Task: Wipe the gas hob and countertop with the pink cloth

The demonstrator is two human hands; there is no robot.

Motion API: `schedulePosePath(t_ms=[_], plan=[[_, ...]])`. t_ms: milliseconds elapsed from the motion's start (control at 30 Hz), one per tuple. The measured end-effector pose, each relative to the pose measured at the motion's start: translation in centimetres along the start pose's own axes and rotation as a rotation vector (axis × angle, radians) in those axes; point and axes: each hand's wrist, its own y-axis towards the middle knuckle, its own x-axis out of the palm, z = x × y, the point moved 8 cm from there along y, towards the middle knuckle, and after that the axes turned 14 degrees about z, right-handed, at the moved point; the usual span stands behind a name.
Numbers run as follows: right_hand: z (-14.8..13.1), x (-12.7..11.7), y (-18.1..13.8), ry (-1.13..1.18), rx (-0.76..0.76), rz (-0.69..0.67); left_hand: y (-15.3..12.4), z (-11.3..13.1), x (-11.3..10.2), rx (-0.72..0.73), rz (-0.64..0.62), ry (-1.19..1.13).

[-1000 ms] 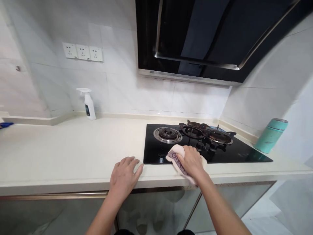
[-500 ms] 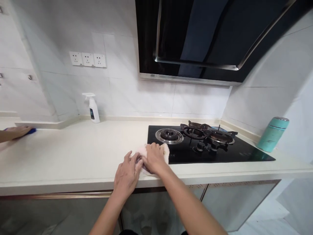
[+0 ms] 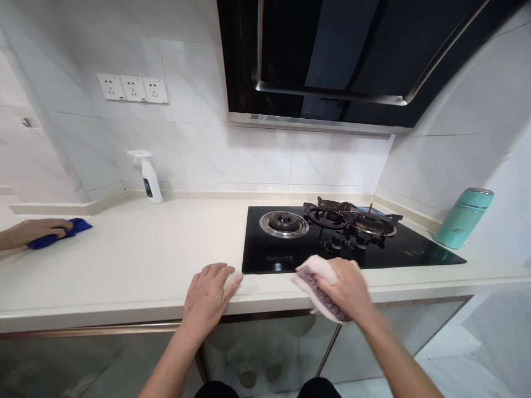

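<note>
Right hand clamped on cloth

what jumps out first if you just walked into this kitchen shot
The black gas hob set into the pale counter, under a big dark range hood, draws the eye first. At the hob's front edge the right hand presses a pinkish cloth, while the left hand lies flat on the counter. Far left, another person's hand holds a blue cloth, and a teal flask stands at right.
</note>
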Motion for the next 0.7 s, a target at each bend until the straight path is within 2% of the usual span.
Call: schedulePosePath(t_ms=[100,167,233,300,333,400,600,700], plan=[[9.5,-1.8,-1.1,-0.189,0.061,-0.033,-0.1,0.4,0.0,0.004,-0.001,0.026],[14.3,-3.0,-2.0,-0.326,0.137,-0.060,-0.1,0.5,-0.1,0.001,0.008,0.026],[16.8,-4.1,-2.6,-0.422,0.232,-0.048,-0.1,0.7,-0.2,-0.003,0.021,0.015],[15.9,-4.1,-2.5,-0.433,0.281,-0.051,-0.1,0.9,-0.3,-0.006,0.034,0.004],[14.2,-3.7,-2.3,-0.405,0.271,-0.065,-0.1,1.0,-0.3,-0.007,0.039,0.002],[9.0,-2.5,-1.6,-0.316,0.211,-0.086,-0.1,1.1,-0.4,-0.009,0.042,0.003],[-11.3,0.8,0.6,-0.045,-0.044,-0.021,-0.2,0.7,-0.4,0.016,0.039,0.017],[-18.0,2.0,1.1,0.124,-0.136,-0.009,-0.2,-0.1,-0.1,0.064,0.025,0.021]])
